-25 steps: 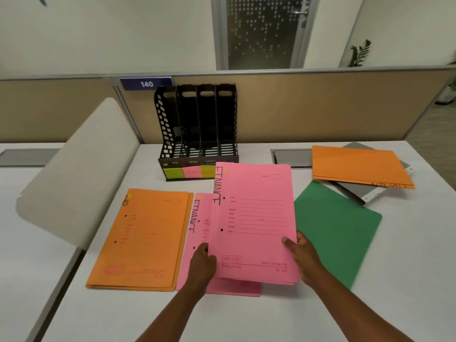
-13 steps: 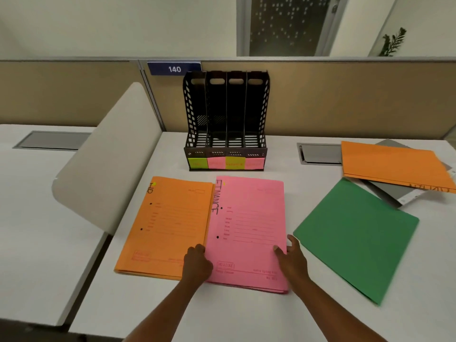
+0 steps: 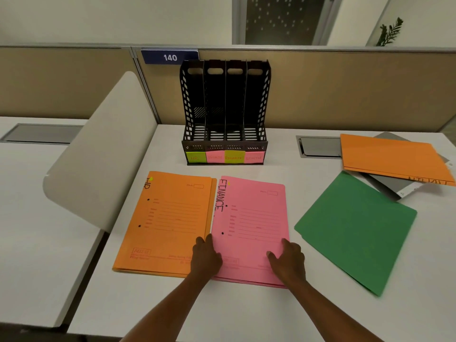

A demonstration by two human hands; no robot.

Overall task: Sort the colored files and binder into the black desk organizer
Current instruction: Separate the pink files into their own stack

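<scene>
Pink FINANCE file stack [image 3: 249,218]: flat on white counter [image 3: 246,312], before black slotted organizer [image 3: 224,112].
Left hand [image 3: 206,257]: grip slack, resting on its left edge.
Right hand [image 3: 287,261]: grip slack, on right edge.

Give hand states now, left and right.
Left hand: fingers curled at the left edge of the pink files; grip cannot be told.
Right hand: open, resting on the pink files.
</scene>
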